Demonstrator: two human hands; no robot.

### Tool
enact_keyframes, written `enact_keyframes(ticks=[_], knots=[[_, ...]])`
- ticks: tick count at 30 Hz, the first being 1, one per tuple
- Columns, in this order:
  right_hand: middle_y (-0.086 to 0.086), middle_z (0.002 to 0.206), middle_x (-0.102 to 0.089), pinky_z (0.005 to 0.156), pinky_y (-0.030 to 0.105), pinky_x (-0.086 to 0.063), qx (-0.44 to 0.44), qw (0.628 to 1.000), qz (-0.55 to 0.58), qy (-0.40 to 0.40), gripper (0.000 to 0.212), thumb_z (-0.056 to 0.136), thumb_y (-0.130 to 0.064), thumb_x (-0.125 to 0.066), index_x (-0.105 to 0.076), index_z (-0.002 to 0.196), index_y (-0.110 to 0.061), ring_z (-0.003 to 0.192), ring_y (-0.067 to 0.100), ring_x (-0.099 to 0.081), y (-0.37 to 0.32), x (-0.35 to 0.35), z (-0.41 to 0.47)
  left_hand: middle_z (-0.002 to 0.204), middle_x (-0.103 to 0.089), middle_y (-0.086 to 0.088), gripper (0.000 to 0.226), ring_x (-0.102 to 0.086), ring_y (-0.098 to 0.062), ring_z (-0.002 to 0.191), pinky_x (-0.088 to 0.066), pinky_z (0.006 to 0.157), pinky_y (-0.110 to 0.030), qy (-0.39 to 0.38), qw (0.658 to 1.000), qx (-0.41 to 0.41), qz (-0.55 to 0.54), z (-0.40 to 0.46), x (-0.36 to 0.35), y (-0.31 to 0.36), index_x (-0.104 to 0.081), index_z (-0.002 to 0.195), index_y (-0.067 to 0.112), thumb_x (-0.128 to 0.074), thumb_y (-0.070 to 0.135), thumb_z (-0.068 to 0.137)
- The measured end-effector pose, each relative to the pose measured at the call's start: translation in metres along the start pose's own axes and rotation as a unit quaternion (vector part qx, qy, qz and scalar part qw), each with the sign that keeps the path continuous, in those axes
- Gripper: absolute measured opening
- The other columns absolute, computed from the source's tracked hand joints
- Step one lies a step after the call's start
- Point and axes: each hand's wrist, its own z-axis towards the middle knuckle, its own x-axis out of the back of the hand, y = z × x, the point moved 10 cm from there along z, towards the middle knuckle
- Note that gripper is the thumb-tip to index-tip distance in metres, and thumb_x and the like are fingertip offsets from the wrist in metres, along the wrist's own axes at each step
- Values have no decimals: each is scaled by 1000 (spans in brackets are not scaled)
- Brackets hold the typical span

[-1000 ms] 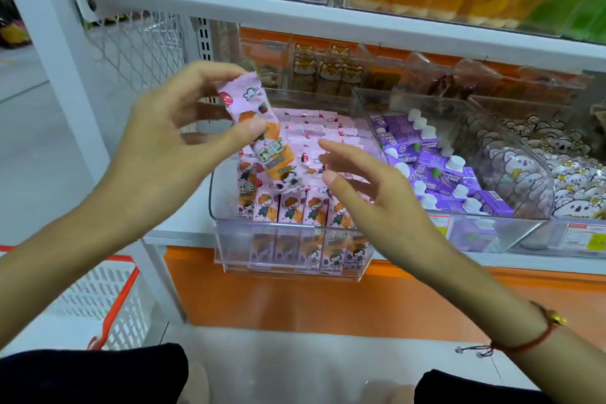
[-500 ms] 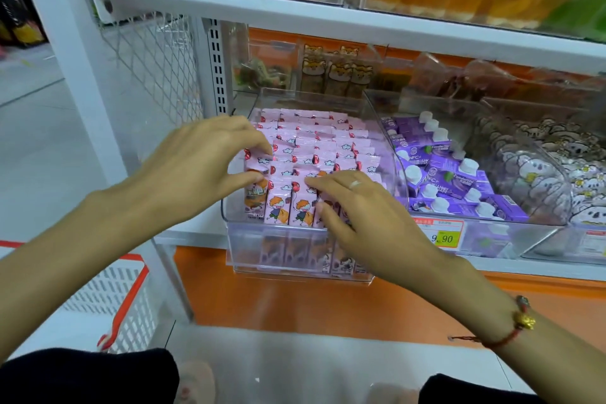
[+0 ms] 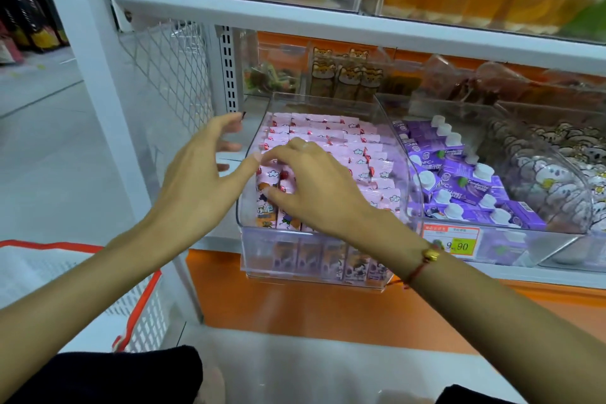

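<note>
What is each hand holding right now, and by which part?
Left hand holds nothing, fingers spread beside the clear bin. Right hand rests curled on the front-left pink packets; whether it pinches one cannot be told.

We've got the right hand [image 3: 314, 187] down in the clear bin [image 3: 314, 261], fingers curled over the near-left pink snack packets [image 3: 360, 154], thumb against one. The left hand [image 3: 200, 180] hovers spread-fingered just left of the bin. Purple cartons [image 3: 459, 187] sit to the right, a white basket [image 3: 144, 315] near left.
</note>
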Motion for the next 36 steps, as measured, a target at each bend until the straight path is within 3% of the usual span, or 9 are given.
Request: enact_keyframes(ticks=[3,10,12,14,17,22,26,31,36], knots=[[2,114,-58,71,27,-30,-4,999,-42,8,34,89,-29,-59,-61,122,-23,111,23,-49,2,-10,12,117,-58,15,40,-60,-5,101,-48,84,-20,-19,999,38,-15,-2,-7,-12,-52,130,23,-60,29,91],[2,102,-64,71,28,-39,37,998,1,-56,23,91,-33,-53,-73,101,-25,101,20,-51,1,-16,14,107,-60,23,23,-61,-2,93,-53,88,-47,-12,994,63,-90,-3,-16,-23,-57,114,31,-59,24,93],[1,93,-67,69,28,-47,5,994,91,-64,24,93,-30,-52,-74,89,-19,86,15,-57,15,-6,29,107,-61,25,22,-60,0,93,-53,88,-48,-5,993,68,-101,-5,-17,-26,-57,112,35,-59,26,92],[-1,98,-69,68,20,-47,-52,991,125,-13,22,95,-24,-52,-72,101,-19,79,8,-59,46,11,53,106,-61,28,22,-60,2,94,-53,88,-47,-3,992,72,-106,-5,-17,-28,-56,112,36,-60,30,91],[5,117,-66,85,28,-49,-130,990,49,-28,27,97,-19,-47,-64,117,-16,100,22,-62,94,6,88,106,-61,27,20,-60,1,94,-54,87,-48,-5,991,74,-113,-5,-18,-29,-57,111,36,-58,27,93],[12,102,-69,72,32,-53,-200,975,-11,-96,24,96,-21,-49,-66,108,-8,75,24,-64,127,-31,118,104,-63,26,19,-62,-3,94,-54,86,-48,-9,988,76,-133,-3,-18,-29,-57,103,40,-63,28,90],[11,115,-64,90,37,-52,-252,966,2,-62,13,91,-15,-56,-59,102,-9,105,29,-62,139,-37,129,100,-63,27,17,-61,-2,95,-55,84,-47,-9,987,78,-143,-3,-18,-28,-57,98,42,-60,26,92],[9,110,-65,90,37,-53,-280,958,57,-14,21,90,-19,-61,-64,107,-6,103,28,-62,149,-36,127,100,-63,28,19,-62,-3,94,-55,84,-48,-6,987,81,-141,-3,-17,-27,-58,100,40,-61,24,92],[8,100,-68,84,33,-55,-283,934,179,122,18,92,-5,-51,-68,92,-8,93,21,-64,146,-12,121,104,-62,26,24,-61,-2,90,-55,85,-48,-11,986,91,-137,-3,-16,-25,-60,105,36,-66,29,84]])
